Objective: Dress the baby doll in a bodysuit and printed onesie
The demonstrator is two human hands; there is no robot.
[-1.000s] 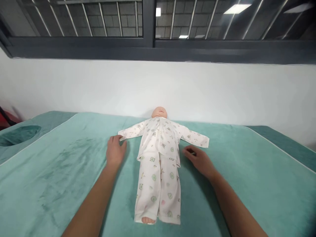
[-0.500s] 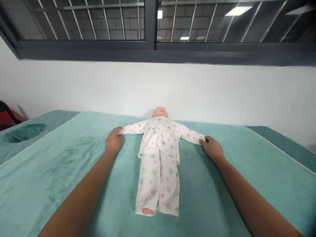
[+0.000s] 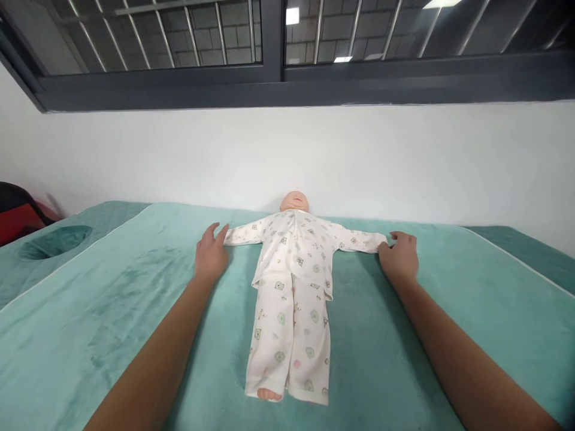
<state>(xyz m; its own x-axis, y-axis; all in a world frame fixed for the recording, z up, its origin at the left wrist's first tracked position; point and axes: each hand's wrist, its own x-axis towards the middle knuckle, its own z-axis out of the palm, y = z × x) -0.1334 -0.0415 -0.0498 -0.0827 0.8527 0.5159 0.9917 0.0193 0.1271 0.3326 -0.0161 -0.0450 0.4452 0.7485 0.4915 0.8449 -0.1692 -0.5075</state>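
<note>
A baby doll [image 3: 293, 281] in white printed pyjamas lies on its back on a teal blanket [image 3: 135, 311], head toward the wall and both sleeves stretched straight out sideways. One bare foot shows at the bottom of a trouser leg. My left hand [image 3: 210, 254] lies flat on the blanket, fingers stretched out, with the thumb touching the cuff of the sleeve on the left. My right hand [image 3: 399, 257] is at the end of the other sleeve, fingers curled down over its cuff.
A white wall runs just behind the doll's head, under a dark-framed barred window [image 3: 269, 60]. The blanket covers a wide padded surface with a darker teal border [image 3: 516, 239]. A round hollow [image 3: 56, 241] and a red and black object [image 3: 18, 215] sit at the far left.
My right hand went from beside the doll's waist to the end of its sleeve and drew it out straight. The left hand slid slightly outward at the other cuff and opened its fingers.
</note>
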